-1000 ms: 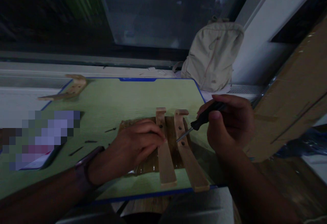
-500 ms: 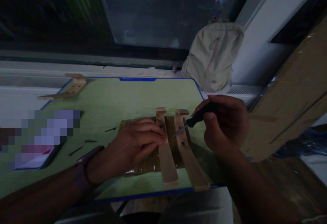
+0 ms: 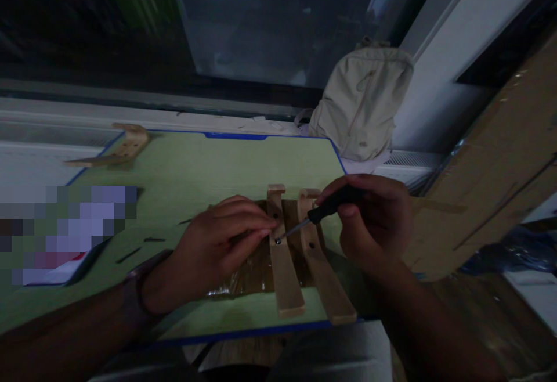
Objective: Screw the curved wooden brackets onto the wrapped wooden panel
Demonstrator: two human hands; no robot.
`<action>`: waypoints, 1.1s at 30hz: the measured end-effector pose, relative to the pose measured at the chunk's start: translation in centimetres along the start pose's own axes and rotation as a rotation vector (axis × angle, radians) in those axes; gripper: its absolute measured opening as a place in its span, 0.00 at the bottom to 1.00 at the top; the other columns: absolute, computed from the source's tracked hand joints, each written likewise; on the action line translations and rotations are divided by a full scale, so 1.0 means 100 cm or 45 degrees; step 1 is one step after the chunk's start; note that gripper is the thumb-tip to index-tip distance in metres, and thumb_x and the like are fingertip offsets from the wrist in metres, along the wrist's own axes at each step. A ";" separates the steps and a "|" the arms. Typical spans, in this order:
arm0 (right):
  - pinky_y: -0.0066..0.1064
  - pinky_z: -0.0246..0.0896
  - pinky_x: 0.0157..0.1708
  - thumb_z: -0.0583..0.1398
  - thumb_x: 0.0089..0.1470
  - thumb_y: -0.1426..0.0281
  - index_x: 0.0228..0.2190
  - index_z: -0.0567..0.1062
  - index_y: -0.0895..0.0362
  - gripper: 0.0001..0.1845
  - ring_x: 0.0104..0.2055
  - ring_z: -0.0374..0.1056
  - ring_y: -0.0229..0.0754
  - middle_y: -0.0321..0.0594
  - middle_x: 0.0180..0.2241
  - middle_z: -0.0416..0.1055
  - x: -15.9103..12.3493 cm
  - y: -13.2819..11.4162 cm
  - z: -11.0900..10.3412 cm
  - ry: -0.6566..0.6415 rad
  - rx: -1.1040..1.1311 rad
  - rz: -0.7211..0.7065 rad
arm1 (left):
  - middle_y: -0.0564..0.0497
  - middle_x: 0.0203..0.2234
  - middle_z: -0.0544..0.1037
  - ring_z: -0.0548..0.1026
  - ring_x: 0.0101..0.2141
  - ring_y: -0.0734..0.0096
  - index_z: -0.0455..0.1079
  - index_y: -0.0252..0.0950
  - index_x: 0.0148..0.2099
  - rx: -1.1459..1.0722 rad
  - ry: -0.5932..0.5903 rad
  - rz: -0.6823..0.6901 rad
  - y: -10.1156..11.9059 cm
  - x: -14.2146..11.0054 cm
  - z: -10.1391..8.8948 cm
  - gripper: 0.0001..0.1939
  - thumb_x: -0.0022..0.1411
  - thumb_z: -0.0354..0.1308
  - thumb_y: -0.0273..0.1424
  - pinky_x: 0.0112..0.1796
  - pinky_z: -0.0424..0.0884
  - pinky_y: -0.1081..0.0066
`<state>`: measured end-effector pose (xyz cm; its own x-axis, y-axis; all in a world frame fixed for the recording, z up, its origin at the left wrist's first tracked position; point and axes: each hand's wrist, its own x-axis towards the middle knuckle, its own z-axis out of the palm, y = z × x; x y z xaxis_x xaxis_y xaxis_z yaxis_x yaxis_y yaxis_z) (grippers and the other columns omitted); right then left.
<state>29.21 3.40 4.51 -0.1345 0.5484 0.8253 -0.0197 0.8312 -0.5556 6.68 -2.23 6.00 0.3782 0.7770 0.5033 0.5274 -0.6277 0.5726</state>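
My right hand [image 3: 376,225] grips a screwdriver [image 3: 335,203] by its black handle. Its thin metal tip points down and left, close to a shiny screw head [image 3: 278,241] in the left curved wooden piece [image 3: 287,280]; I cannot tell whether they touch. The fingers of my left hand [image 3: 226,237] are closed at this piece's left edge, beside the screw. To the right lies a second curved wooden piece [image 3: 331,286] with dark holes. Both rest across a brown, tape-wrapped pad [image 3: 255,277].
Loose screws [image 3: 154,240] lie left on the green, blue-edged table [image 3: 235,164]. A third wooden piece [image 3: 130,144] sits at the far left corner, with a blurred-out item [image 3: 87,231] nearer. Behind stands a beige backpack [image 3: 369,100]; a large cardboard sheet [image 3: 491,167] leans at right.
The screwdriver and my right hand have moved left and slightly down, bringing the tip near the left wooden piece. My left fingers have shifted up and left, exposing the screw head.
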 end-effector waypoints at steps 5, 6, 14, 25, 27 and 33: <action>0.36 0.77 0.30 0.61 0.61 0.70 0.51 0.71 0.48 0.16 0.34 0.75 0.42 0.39 0.36 0.75 0.002 -0.002 0.002 -0.048 0.059 -0.011 | 0.53 0.30 0.77 0.75 0.30 0.72 0.75 0.37 0.45 0.160 0.008 -0.096 -0.011 -0.001 -0.008 0.08 0.68 0.55 0.29 0.32 0.70 0.72; 0.36 0.77 0.30 0.61 0.61 0.71 0.51 0.71 0.49 0.17 0.34 0.75 0.42 0.40 0.36 0.75 0.002 -0.002 0.002 -0.056 0.078 -0.018 | 0.53 0.30 0.76 0.74 0.30 0.71 0.75 0.36 0.46 0.196 0.021 -0.114 -0.016 -0.001 -0.009 0.08 0.69 0.55 0.30 0.32 0.69 0.72; 0.38 0.75 0.33 0.61 0.59 0.73 0.53 0.71 0.48 0.21 0.36 0.75 0.43 0.39 0.36 0.77 0.002 0.003 0.000 -0.189 0.011 -0.107 | 0.50 0.34 0.77 0.76 0.38 0.65 0.74 0.37 0.37 0.102 0.166 -0.366 -0.048 0.005 -0.006 0.15 0.70 0.50 0.37 0.40 0.71 0.68; 0.36 0.74 0.42 0.57 0.60 0.80 0.55 0.71 0.54 0.23 0.44 0.74 0.42 0.44 0.42 0.78 0.029 -0.031 0.000 -0.595 -0.263 -0.295 | 0.48 0.26 0.79 0.76 0.31 0.63 0.76 0.36 0.31 -0.284 0.249 -0.732 -0.062 0.008 0.000 0.25 0.67 0.48 0.48 0.37 0.71 0.66; 0.38 0.72 0.46 0.55 0.61 0.79 0.55 0.70 0.55 0.22 0.46 0.73 0.42 0.44 0.41 0.78 0.034 -0.035 0.003 -0.657 -0.223 -0.254 | 0.48 0.26 0.79 0.76 0.31 0.62 0.76 0.36 0.30 -0.307 0.243 -0.766 -0.060 0.008 0.000 0.27 0.66 0.49 0.51 0.37 0.71 0.66; 0.42 0.70 0.49 0.54 0.63 0.78 0.55 0.71 0.55 0.21 0.47 0.72 0.43 0.45 0.40 0.78 0.044 -0.031 0.015 -0.698 -0.078 -0.171 | 0.47 0.27 0.80 0.76 0.33 0.59 0.75 0.35 0.29 -0.433 0.328 -0.829 -0.054 -0.004 0.000 0.32 0.64 0.48 0.58 0.40 0.72 0.62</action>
<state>27.21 3.11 9.71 -0.6297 0.3241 0.7060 -0.0163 0.9031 -0.4292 3.72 0.86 2.72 -0.1383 0.9845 0.1079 0.3049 -0.0614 0.9504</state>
